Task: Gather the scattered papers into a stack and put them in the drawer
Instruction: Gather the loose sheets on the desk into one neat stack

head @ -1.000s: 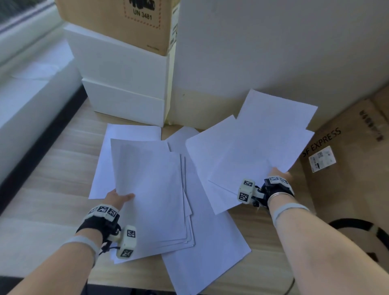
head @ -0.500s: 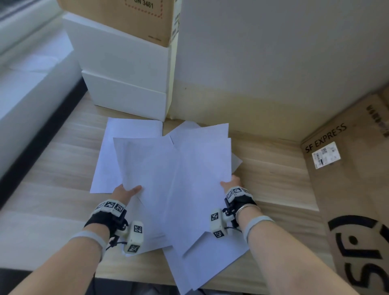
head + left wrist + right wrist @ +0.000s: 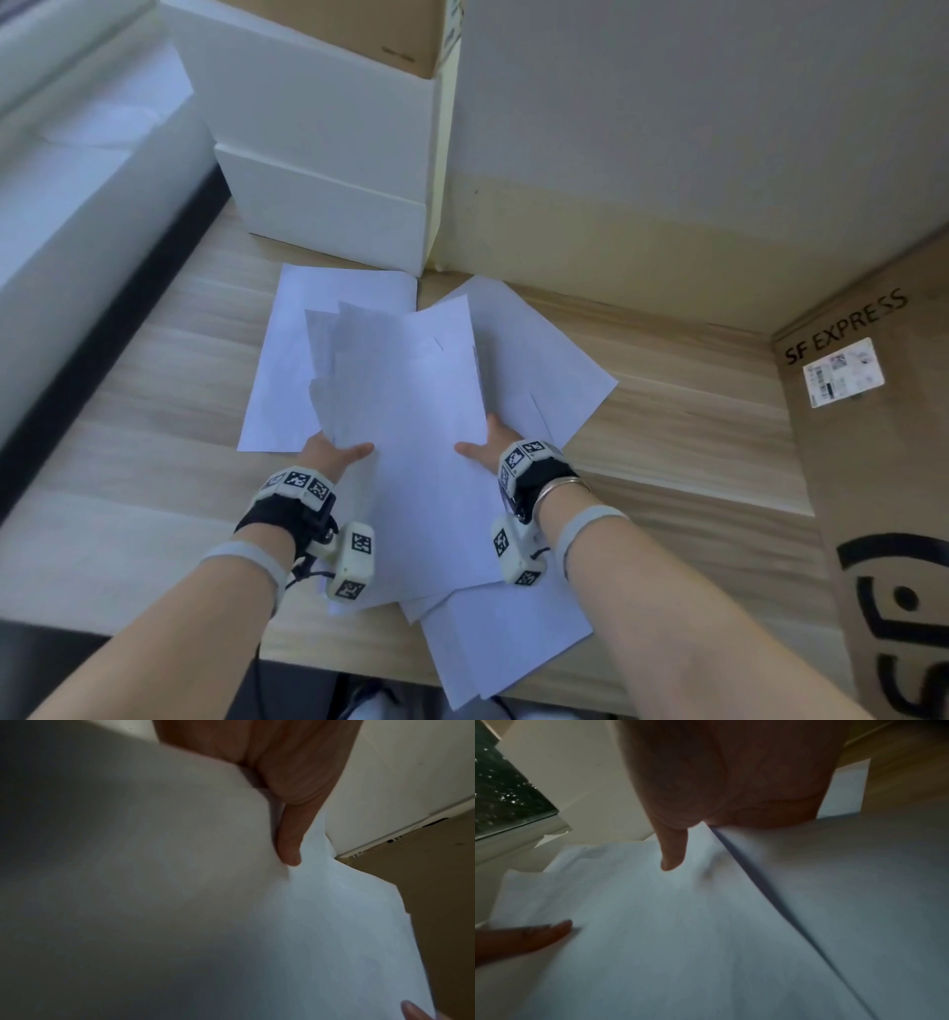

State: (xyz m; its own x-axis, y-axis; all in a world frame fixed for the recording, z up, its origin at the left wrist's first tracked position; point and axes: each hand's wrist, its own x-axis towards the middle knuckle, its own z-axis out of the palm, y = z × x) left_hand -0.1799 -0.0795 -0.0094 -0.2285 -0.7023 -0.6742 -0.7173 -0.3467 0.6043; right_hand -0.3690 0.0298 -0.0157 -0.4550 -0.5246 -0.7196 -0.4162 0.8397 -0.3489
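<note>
Several white sheets lie overlapped on the wooden desk. A bundle of papers sits in the middle, held from both sides. My left hand grips its left edge, thumb on top and fingers hidden underneath. My right hand grips the right edge the same way, thumb pressed on the top sheet. Loose sheets stick out beneath the bundle: one at the left, one at the right, one over the desk's near edge. No drawer is in view.
Two white boxes with a brown carton on top stand at the back left. A large SF EXPRESS cardboard box borders the desk on the right. A white sill runs along the left, and a wall rises behind.
My right hand carried its sheets from the right side leftward onto the pile in my left hand. Both hands now hold one bundle, closer together.
</note>
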